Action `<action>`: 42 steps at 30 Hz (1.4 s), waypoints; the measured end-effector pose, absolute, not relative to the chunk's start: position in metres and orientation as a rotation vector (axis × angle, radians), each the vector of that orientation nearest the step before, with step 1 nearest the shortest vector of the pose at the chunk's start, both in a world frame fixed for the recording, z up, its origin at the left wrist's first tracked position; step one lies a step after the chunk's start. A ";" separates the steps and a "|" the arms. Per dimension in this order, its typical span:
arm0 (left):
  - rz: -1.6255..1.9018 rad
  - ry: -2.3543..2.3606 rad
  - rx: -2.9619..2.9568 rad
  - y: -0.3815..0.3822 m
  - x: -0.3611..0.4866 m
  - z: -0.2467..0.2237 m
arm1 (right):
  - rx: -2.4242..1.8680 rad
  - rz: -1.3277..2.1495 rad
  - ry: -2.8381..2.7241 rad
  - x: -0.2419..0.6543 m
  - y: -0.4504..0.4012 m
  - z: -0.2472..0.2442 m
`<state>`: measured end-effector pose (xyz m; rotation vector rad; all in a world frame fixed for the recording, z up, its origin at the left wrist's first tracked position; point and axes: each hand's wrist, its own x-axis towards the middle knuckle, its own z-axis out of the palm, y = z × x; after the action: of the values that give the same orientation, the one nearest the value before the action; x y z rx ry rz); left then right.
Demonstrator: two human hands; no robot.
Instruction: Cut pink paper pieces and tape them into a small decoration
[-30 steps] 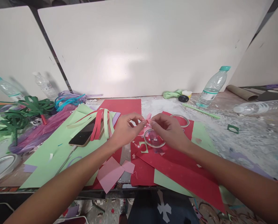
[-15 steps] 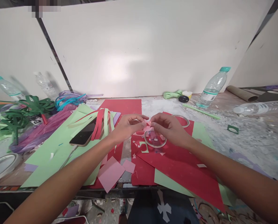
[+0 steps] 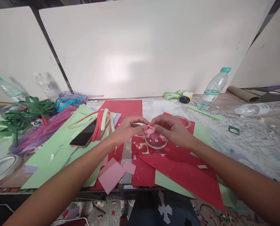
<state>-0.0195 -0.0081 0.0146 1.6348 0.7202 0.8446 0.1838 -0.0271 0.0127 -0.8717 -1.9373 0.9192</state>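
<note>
1. Left hand (image 3: 128, 129) and right hand (image 3: 174, 129): fingertips pinch a pink paper piece (image 3: 151, 129) between them, above the tape ring (image 3: 156, 147).
2. Tape ring: on red paper (image 3: 177, 160), near scraps (image 3: 134, 157).
3. Phone (image 3: 82, 137): left, partly covered by paper strips (image 3: 97, 127).
4. Bottle (image 3: 213, 88): standing, rear right.

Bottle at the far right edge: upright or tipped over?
Tipped over: the clear bottle lies on its side on the paint-smeared table, its length running to the picture's right edge.
</note>
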 end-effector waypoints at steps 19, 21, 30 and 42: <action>0.903 0.756 1.694 -0.009 -0.018 0.014 | -0.761 1.061 -1.815 0.185 -0.025 0.010; 0.914 0.755 1.691 -0.008 -0.019 0.013 | -0.789 1.059 -1.802 0.185 -0.023 0.009; 0.960 0.821 1.676 -0.005 -0.019 0.009 | -0.894 0.946 -1.835 0.184 -0.022 0.008; 0.712 0.881 1.724 -0.006 -0.020 0.014 | -0.834 1.002 -1.940 0.184 -0.021 0.011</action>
<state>-0.0205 -0.0057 0.0140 1.7236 0.8807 0.7124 0.1843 -0.0214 0.0109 -0.8336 -1.9395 1.0019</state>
